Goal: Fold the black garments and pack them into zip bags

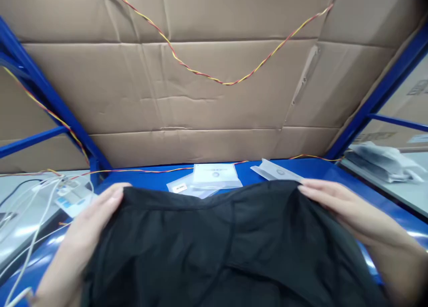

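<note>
A black garment (187, 249) with a seamed upper band hangs stretched between my two hands, close in front of me. It looks like shorts or trousers, though its lower part runs out of view. My left hand (80, 235) pinches the band at its left corner, thumb and fingers closed on the cloth. At the right corner my right hand (347, 213) grips the same band, with some fingers hidden behind the fabric. Both wrists are slightly blurred.
Clear plastic packets (217, 175) and a folded plastic bag (276, 169) lie on the blue surface (154, 178) behind the garment. White cables (40, 227) run along the left. Grey bagged goods (384, 160) sit at right. Cardboard (214, 106) backs the blue frame (56, 93).
</note>
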Demonstrator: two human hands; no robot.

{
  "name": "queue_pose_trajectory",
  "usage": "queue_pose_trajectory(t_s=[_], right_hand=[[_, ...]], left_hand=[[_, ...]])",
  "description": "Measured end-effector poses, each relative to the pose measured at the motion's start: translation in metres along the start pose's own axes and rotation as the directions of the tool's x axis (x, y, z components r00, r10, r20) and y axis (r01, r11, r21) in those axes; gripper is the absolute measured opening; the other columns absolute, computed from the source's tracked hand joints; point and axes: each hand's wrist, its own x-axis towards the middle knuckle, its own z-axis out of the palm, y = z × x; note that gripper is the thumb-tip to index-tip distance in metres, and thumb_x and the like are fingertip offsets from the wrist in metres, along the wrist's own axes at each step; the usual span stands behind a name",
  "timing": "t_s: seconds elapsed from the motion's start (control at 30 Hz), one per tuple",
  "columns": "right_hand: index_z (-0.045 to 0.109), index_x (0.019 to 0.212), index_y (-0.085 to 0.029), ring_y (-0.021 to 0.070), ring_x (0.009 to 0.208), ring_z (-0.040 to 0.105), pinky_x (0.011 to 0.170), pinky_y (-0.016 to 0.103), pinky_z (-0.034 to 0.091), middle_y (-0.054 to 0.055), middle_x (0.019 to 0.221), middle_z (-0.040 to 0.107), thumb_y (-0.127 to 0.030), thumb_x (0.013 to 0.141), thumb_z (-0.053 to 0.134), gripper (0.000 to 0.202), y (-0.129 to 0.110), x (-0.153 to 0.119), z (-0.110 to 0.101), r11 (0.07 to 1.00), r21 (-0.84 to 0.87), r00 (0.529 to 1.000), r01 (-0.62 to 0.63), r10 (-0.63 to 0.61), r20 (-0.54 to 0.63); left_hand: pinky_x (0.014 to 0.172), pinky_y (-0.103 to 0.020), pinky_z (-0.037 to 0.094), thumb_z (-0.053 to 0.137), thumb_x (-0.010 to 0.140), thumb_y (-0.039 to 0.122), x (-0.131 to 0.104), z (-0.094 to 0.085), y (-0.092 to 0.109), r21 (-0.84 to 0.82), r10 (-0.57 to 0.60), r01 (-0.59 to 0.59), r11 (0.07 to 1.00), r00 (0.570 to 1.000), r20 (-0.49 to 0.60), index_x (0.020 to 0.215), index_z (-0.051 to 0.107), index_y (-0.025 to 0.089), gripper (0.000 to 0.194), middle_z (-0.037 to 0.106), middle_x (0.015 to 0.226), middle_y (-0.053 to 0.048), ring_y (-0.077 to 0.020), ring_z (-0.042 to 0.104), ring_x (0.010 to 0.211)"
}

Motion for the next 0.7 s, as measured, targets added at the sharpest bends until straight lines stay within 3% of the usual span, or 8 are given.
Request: queue_pose_trajectory(t_s=[0.03, 0.1, 0.2, 0.27, 0.33, 0.57, 0.7], right_hand=[[0.068, 0.093, -0.025, 0.0236, 0.079, 0.067, 0.068, 0.032, 0.054, 0.003, 0.086, 0.072, -0.048, 0.076, 0.070, 0.028, 0.011, 0.009, 0.002, 0.999, -0.042, 0.998, -0.019, 0.022, 0.055], [0.067, 0.088, -0.023, 0.0190, 0.062, 0.062, 0.055, 0.028, 0.050, 0.001, 0.069, 0.066, -0.052, 0.076, 0.068, 0.031, 0.035, 0.028, 0.006, 0.989, -0.140, 0.995, -0.040, 0.052, 0.086], [0.062, 0.079, -0.022, 0.0135, 0.045, 0.049, 0.042, 0.025, 0.039, -0.003, 0.055, 0.055, -0.056, 0.083, 0.055, 0.035, 0.067, 0.051, 0.011, 0.946, -0.325, 0.997, -0.003, 0.030, 0.078], [0.060, 0.073, -0.021, 0.0152, 0.052, 0.052, 0.046, 0.027, 0.041, -0.001, 0.061, 0.059, -0.055, 0.087, 0.048, 0.038, 0.080, 0.062, 0.014, 0.885, -0.462, 0.998, 0.064, -0.044, 0.054], [0.059, 0.070, -0.021, 0.0177, 0.060, 0.057, 0.053, 0.029, 0.045, 0.002, 0.067, 0.063, -0.052, 0.088, 0.044, 0.039, 0.087, 0.069, 0.014, 0.824, -0.557, 0.994, 0.103, -0.102, 0.032], [0.059, 0.075, -0.021, 0.0192, 0.064, 0.060, 0.056, 0.029, 0.044, 0.000, 0.067, 0.064, -0.044, 0.091, 0.039, 0.035, 0.090, 0.079, 0.005, 0.634, -0.767, 0.978, 0.097, -0.205, -0.046], [0.059, 0.078, -0.021, 0.0188, 0.063, 0.061, 0.057, 0.028, 0.044, 0.001, 0.067, 0.065, -0.044, 0.095, 0.033, 0.038, 0.091, 0.086, -0.003, 0.493, -0.869, 0.950, 0.042, -0.290, -0.119]], left_hand=[[0.066, -0.029, 0.056, 0.064, 0.078, 0.051, 0.008, 0.013, 0.009, 0.018, -0.050, 0.049, 0.999, 0.995, 0.090, 0.108, 0.062, 0.025, 0.040, 0.071, 0.091, -0.001, -0.0241, 0.067, 0.085], [0.054, -0.025, 0.052, 0.065, 0.074, 0.057, 0.023, 0.034, 0.012, 0.076, -0.037, 0.033, 0.997, 0.997, 0.060, 0.107, 0.061, 0.022, 0.049, 0.069, 0.077, -0.001, -0.0221, 0.067, 0.072], [0.069, -0.027, 0.053, 0.058, 0.079, 0.058, 0.037, 0.045, -0.020, 0.244, 0.008, -0.035, 0.969, 0.994, 0.112, 0.100, 0.062, 0.019, 0.044, 0.071, 0.083, -0.004, -0.0226, 0.069, 0.082], [0.071, -0.028, 0.052, 0.053, 0.082, 0.055, 0.040, 0.044, -0.044, 0.420, 0.054, -0.099, 0.902, 0.992, 0.118, 0.099, 0.061, 0.021, 0.038, 0.071, 0.082, -0.003, -0.0219, 0.069, 0.080], [0.066, -0.028, 0.050, 0.050, 0.085, 0.051, 0.041, 0.044, -0.054, 0.574, 0.103, -0.149, 0.806, 0.988, 0.112, 0.100, 0.060, 0.024, 0.032, 0.071, 0.078, -0.002, -0.0209, 0.069, 0.073], [0.059, -0.027, 0.044, 0.038, 0.091, 0.037, 0.047, 0.064, -0.031, 0.739, 0.247, -0.288, 0.609, 0.954, 0.168, 0.094, 0.055, 0.023, 0.022, 0.067, 0.070, 0.000, -0.0208, 0.067, 0.067], [0.062, -0.029, 0.047, 0.035, 0.094, 0.037, 0.055, 0.074, -0.033, 0.770, 0.304, -0.326, 0.548, 0.936, 0.181, 0.099, 0.054, 0.022, 0.024, 0.068, 0.076, -0.002, -0.0228, 0.068, 0.072]])
